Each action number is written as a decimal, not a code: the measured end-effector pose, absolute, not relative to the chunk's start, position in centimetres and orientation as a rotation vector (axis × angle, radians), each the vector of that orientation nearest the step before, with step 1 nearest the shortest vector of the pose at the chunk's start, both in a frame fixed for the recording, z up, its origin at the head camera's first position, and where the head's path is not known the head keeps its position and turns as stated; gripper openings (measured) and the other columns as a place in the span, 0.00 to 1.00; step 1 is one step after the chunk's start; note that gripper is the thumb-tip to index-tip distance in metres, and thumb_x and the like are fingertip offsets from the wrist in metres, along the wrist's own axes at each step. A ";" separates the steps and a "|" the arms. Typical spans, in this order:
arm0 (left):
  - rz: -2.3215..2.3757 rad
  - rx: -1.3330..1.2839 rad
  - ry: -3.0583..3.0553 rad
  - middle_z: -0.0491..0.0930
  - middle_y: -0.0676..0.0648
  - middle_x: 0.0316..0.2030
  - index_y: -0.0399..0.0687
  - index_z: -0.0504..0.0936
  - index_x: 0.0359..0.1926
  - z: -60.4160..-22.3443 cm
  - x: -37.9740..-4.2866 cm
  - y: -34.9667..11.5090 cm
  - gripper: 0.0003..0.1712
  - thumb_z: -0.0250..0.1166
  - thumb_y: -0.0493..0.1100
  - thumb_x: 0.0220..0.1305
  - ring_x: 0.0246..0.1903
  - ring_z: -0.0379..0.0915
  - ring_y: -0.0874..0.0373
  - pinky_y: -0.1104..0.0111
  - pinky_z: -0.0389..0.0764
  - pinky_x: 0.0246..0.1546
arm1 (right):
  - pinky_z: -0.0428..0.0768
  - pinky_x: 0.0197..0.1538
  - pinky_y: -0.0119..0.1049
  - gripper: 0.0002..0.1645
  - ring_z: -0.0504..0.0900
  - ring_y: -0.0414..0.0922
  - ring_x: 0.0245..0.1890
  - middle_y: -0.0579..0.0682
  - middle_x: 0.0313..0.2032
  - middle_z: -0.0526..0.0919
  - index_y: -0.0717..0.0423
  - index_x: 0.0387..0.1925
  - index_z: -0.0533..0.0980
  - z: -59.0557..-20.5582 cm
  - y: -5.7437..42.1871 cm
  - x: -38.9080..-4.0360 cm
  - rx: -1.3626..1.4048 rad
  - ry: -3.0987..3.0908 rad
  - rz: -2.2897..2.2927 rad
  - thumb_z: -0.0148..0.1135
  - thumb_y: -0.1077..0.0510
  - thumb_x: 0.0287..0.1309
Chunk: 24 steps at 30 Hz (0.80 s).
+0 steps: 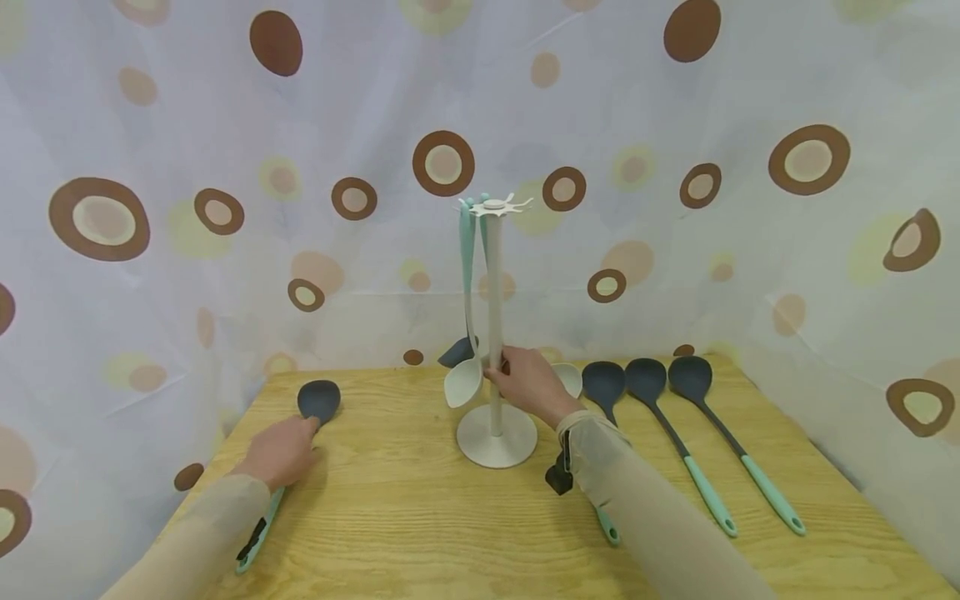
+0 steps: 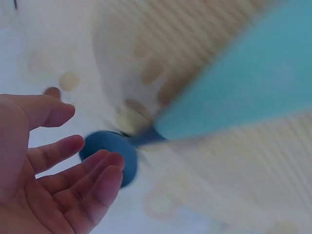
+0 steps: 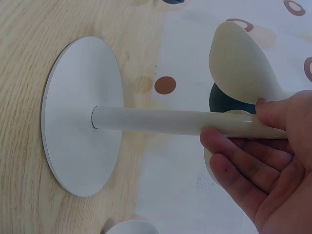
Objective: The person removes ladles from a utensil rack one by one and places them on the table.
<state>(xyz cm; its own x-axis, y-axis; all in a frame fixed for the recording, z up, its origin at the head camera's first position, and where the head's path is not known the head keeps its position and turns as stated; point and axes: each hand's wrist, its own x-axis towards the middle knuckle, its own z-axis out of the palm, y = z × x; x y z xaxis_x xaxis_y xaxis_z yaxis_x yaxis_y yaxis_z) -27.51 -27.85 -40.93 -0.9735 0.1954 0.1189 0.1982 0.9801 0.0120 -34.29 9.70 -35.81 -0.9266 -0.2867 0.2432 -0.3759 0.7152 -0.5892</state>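
Over a wooden table [image 1: 390,500], right hand [image 1: 531,382] grips the stand [image 1: 495,292], left hand [image 1: 279,452] hangs relaxed above a spoon [image 1: 318,399]

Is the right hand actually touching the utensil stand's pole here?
Touching. The right wrist view shows the right hand gripping the utensil stand's pole, thumb at one side and fingertips against the other.

Pale, visibly grained wood with a slight sheen makes up the tabletop [image 1: 390,517]. Toward its back edge, the white stand [image 1: 495,292] is smooth and softly glossy, plastic or painted metal. The hanging white ladle [image 1: 462,383] looks like smooth plastic. By the left edge, the dark-headed utensil [image 1: 319,398] has a matt head and plastic-looking mint handle; the similar utensils [image 1: 647,379] nearer the right edge match. Behind the back edge, the printed sheet [image 1: 615,83] looks thin and creased.
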 end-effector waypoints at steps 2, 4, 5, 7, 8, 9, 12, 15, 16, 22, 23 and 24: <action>-0.063 -0.320 -2.985 0.79 0.43 0.36 0.41 0.77 0.43 -40.6 -27.8 -26.5 0.15 0.61 0.45 0.57 0.32 0.77 0.50 0.57 0.76 0.28 | 0.74 0.25 0.33 0.11 0.77 0.40 0.22 0.44 0.23 0.78 0.50 0.35 0.76 -35.9 9.7 -34.4 0.540 -2.785 0.991 0.58 0.47 0.60; -0.142 -0.338 -2.972 0.80 0.43 0.40 0.42 0.77 0.47 -40.1 -28.2 -24.8 0.18 0.60 0.47 0.58 0.35 0.77 0.51 0.57 0.77 0.31 | 0.74 0.24 0.33 0.11 0.77 0.40 0.22 0.44 0.23 0.78 0.50 0.35 0.76 -35.9 9.8 -34.5 0.540 -2.786 0.985 0.58 0.47 0.60; -0.183 -0.344 -2.968 0.79 0.43 0.42 0.43 0.77 0.47 -39.8 -28.3 -23.8 0.18 0.60 0.47 0.58 0.36 0.77 0.51 0.57 0.77 0.33 | 0.74 0.24 0.33 0.11 0.77 0.40 0.22 0.44 0.23 0.78 0.50 0.36 0.76 -35.9 9.8 -34.5 0.540 -2.787 0.983 0.58 0.47 0.60; -0.254 -0.361 -2.950 0.79 0.45 0.44 0.46 0.77 0.48 -39.3 -28.5 -21.9 0.18 0.58 0.48 0.60 0.38 0.77 0.54 0.58 0.77 0.34 | 0.74 0.24 0.33 0.11 0.77 0.40 0.22 0.44 0.23 0.78 0.50 0.36 0.76 -36.0 9.7 -34.5 0.546 -2.790 0.983 0.57 0.47 0.60; -0.287 -0.373 -2.937 0.79 0.45 0.45 0.47 0.77 0.48 -39.0 -28.5 -21.0 0.17 0.58 0.49 0.60 0.38 0.77 0.55 0.59 0.77 0.34 | 0.74 0.25 0.33 0.11 0.77 0.40 0.22 0.44 0.24 0.78 0.50 0.36 0.76 -36.0 9.7 -34.5 0.548 -2.790 0.988 0.57 0.47 0.60; -0.308 -0.389 -2.917 0.79 0.46 0.45 0.48 0.77 0.48 -38.7 -28.6 -20.1 0.17 0.57 0.49 0.61 0.39 0.77 0.55 0.60 0.77 0.35 | 0.74 0.24 0.34 0.11 0.77 0.40 0.22 0.44 0.24 0.78 0.50 0.36 0.76 -36.0 9.7 -34.5 0.548 -2.790 0.993 0.57 0.47 0.60; -0.338 -0.450 -2.829 0.79 0.47 0.45 0.49 0.77 0.48 -37.7 -28.5 -17.6 0.16 0.56 0.50 0.62 0.36 0.77 0.57 0.62 0.77 0.32 | 0.75 0.25 0.33 0.11 0.77 0.40 0.22 0.44 0.24 0.78 0.50 0.35 0.75 -36.1 9.7 -34.5 0.549 -2.788 1.015 0.57 0.47 0.60; -0.356 -0.493 -2.744 0.79 0.48 0.44 0.50 0.77 0.48 -36.9 -28.6 -15.7 0.17 0.54 0.52 0.62 0.35 0.77 0.58 0.63 0.77 0.32 | 0.75 0.25 0.33 0.11 0.78 0.39 0.23 0.44 0.25 0.78 0.49 0.35 0.75 -36.1 9.7 -34.5 0.552 -2.785 1.024 0.57 0.47 0.60; -0.370 -0.500 -2.724 0.79 0.49 0.44 0.50 0.77 0.49 -36.6 -28.7 -15.1 0.18 0.54 0.52 0.63 0.35 0.77 0.58 0.63 0.77 0.32 | 0.75 0.25 0.33 0.11 0.78 0.39 0.23 0.44 0.25 0.78 0.49 0.35 0.75 -36.1 9.7 -34.5 0.553 -2.783 1.024 0.57 0.47 0.60; -0.518 -0.515 -2.640 0.79 0.49 0.42 0.49 0.76 0.50 -35.2 -29.8 -12.5 0.21 0.53 0.55 0.64 0.32 0.76 0.59 0.63 0.77 0.34 | 0.75 0.25 0.33 0.11 0.78 0.38 0.22 0.44 0.24 0.79 0.49 0.37 0.76 -36.3 9.7 -34.6 0.548 -2.772 0.993 0.57 0.47 0.60; -0.548 -0.518 -2.625 0.79 0.49 0.42 0.49 0.76 0.50 -35.0 -30.0 -12.1 0.21 0.53 0.56 0.64 0.30 0.75 0.60 0.64 0.77 0.34 | 0.75 0.25 0.33 0.11 0.78 0.38 0.22 0.43 0.25 0.79 0.48 0.37 0.76 -36.3 9.7 -34.6 0.549 -2.772 0.988 0.57 0.46 0.60; -0.583 -0.524 -2.607 0.79 0.49 0.41 0.49 0.76 0.49 -34.8 -30.1 -11.7 0.20 0.54 0.56 0.64 0.29 0.74 0.61 0.64 0.77 0.33 | 0.75 0.25 0.33 0.11 0.78 0.38 0.22 0.43 0.25 0.79 0.48 0.38 0.76 -36.4 9.7 -34.6 0.552 -2.772 0.983 0.58 0.47 0.60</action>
<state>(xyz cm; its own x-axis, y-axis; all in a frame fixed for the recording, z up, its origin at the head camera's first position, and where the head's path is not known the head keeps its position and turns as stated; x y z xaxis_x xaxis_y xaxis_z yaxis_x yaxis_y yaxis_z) -30.14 -11.71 -34.77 -0.8427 0.2656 0.4683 0.4399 0.8412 0.3144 -34.57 9.68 -36.35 -0.9212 -0.2907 0.2584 -0.3886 0.7177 -0.5778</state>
